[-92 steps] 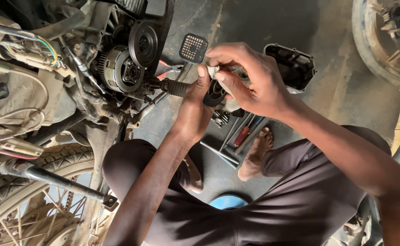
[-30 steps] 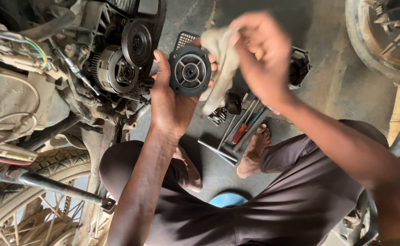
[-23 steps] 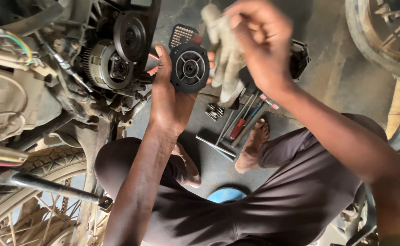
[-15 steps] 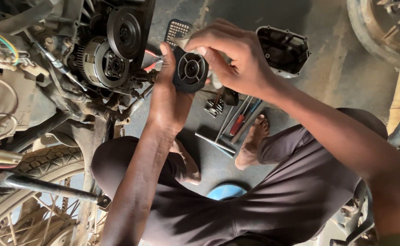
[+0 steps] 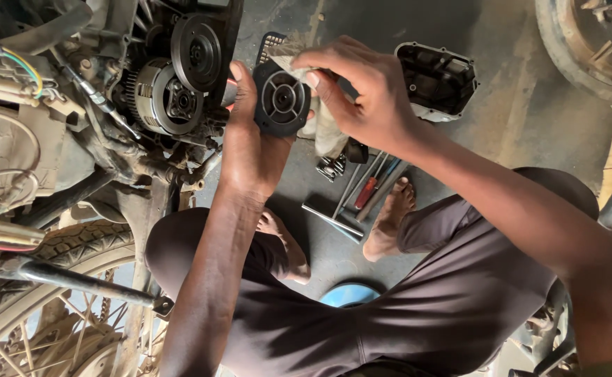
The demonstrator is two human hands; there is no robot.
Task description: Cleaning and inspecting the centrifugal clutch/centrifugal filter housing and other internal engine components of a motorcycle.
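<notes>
Head view: at left, the exposed motorcycle engine (image 5: 173,91) shows its grey ribbed clutch drum and dark round plate. Just right of it, the left hand (image 5: 250,150) is closed around a black round ribbed metal disc (image 5: 282,99), held upright. The right hand (image 5: 362,94) pinches a dirty pale cloth (image 5: 327,129) against the disc's upper edge. A black metal engine cover (image 5: 437,80) lies on the concrete floor (image 5: 515,119) beyond.

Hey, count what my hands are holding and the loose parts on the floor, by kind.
Round black disc part: 1
Cloth rag: 1
Black cover casing: 1
Black mesh grille: 1
Total: 4
</notes>
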